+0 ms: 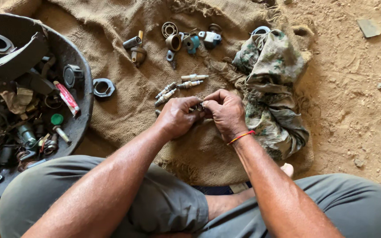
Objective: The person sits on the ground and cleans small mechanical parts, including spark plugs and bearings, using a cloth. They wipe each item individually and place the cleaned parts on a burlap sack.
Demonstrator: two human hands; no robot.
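Both hands (pixel 201 112) pinch small metal part (pixel 199 107); spark plugs (pixel 177 87) just beyond, cloth (pixel 272 88) right

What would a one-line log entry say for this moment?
left hand + right hand: pinching small metal part | under: burlap sack | nearby: spark plugs, camouflage cloth

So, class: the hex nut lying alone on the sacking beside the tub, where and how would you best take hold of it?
Pinch the hex nut from above across two opposite flats. It lies flat on the sacking with bare cloth all round, so fingers can probably drop either side; the tub rim sits close on one side, so coming in sideways from there looks awkward.
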